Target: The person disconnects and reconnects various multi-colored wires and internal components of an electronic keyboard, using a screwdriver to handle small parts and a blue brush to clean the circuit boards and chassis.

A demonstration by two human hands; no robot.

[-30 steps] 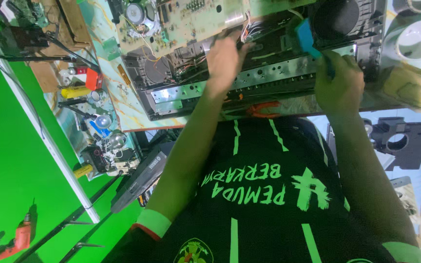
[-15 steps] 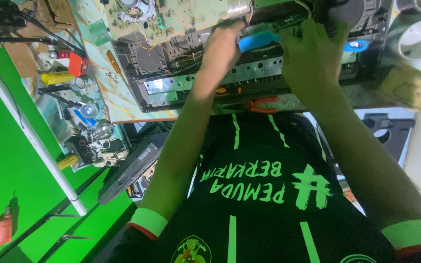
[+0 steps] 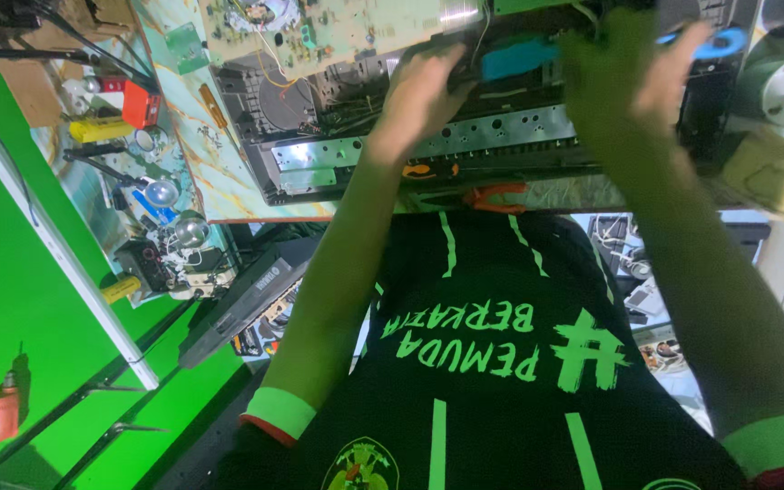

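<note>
Looking down past the black shirt with green stripes [image 3: 501,363], the view runs along both bare forearms to an opened electronic unit [image 3: 338,159] standing at the edge of a patterned bench [image 3: 220,181]. The left hand [image 3: 419,95] lies over the unit's metal front rail [image 3: 465,145], fingers extended and slightly spread, resting on the chassis rather than gripping anything that can be made out. The right hand [image 3: 623,82] reaches in a little farther along, fingers stretched forward and apart over the open top; whether they pinch anything cannot be told, as the frame is blurred there. Between the two hands sits a blue tool [image 3: 519,56], its long axis running side to side across the unit, roughly parallel to the rail. It lies just beyond the fingertips of both hands, its one end close to the left hand's fingers and its other end against the right hand; the right hand appears nearer. A second blue piece [image 3: 719,41] shows beyond the right hand. Farther back, a pale green circuit board [image 3: 338,32] tilts up over the chassis. Off to the left side, small tools and parts [image 3: 147,191] crowd the bench, with a green wall [image 3: 11,299] beside them.
</note>
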